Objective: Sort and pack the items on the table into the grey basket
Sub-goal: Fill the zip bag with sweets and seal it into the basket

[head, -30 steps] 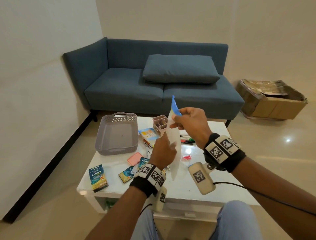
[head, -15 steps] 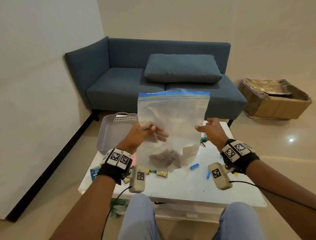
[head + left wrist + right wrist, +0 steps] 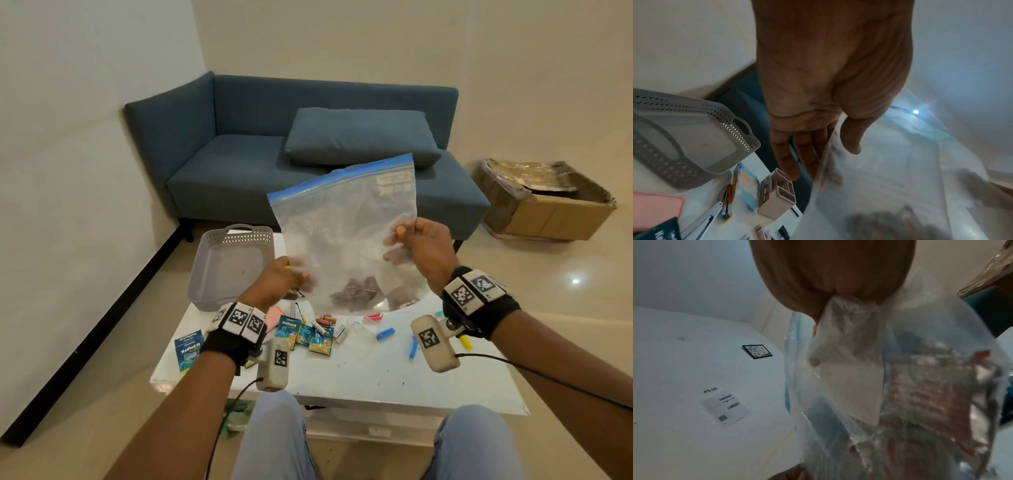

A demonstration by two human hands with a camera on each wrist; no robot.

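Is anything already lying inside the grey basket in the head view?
No: the grey basket shows only its bare floor, while the packets and batteries lie out on the table.

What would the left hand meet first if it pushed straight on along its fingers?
Probably the pink organiser box: the left hand, which pinches the clear bag, points down toward it, though depth is unclear.
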